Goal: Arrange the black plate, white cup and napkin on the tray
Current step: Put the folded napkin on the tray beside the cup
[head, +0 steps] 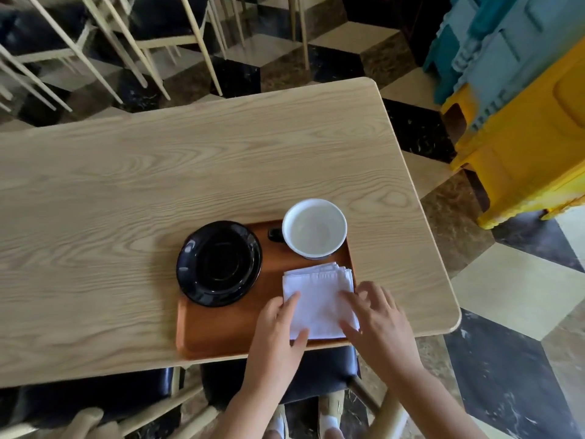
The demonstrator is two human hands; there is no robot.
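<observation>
Head view shows us, lower centre, our left hand and right hand spread flat, holding nothing, on the soft, limp folded white cloth napkin; we judge its edges the best hold.

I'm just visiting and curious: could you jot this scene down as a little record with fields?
surface: wooden table
tray: brown, near table edge
black plate: on tray's left, overhanging its edge
white cup: upright, empty, tray's far right corner
napkin: folded, white, tray's near right
left hand: fingers on napkin
right hand: fingers on napkin
</observation>
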